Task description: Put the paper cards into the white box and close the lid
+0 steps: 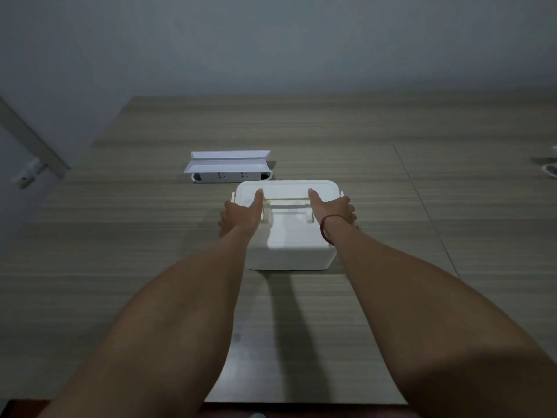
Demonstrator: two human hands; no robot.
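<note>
- The box (291, 233) stands on the table (120, 236), long axis left to right, lid (286, 190) on top.
- Left hand (241, 214) and right hand (334, 209) clasp its two ends, thumbs pressing on the lid, equally near.
- Cards (229, 164) lie behind the box, to the left, apart from it.

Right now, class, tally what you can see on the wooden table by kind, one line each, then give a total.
White box with lid on, held at both sides by the left hand and right hand: 1
White folded paper cards behind the box: 2
White power strip under the cards: 1
Total: 4
</note>
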